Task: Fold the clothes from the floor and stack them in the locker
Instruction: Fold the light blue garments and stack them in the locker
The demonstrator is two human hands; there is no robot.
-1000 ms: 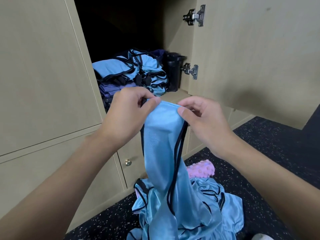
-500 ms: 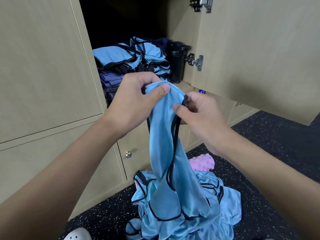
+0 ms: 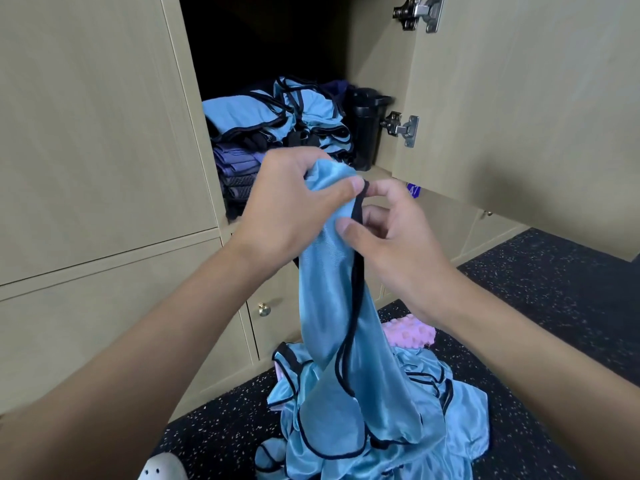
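1. Now the left hand (image 3: 294, 202) grips the top of a blue bib (image 3: 332, 306), bunched under its thumb. The right hand (image 3: 391, 244) pinches the bib's black trim just beside it.
2. The bib hangs before the open locker (image 3: 377, 171), its tail reaching the pile (image 3: 450, 410) on the floor.
3. Step, as I judge: finding edges before folding. 1 stack (image 3: 270, 123) already lies in the locker.
4. Next calls for drawing the hands apart along the trim to spread the bib, lifted free of the pile.
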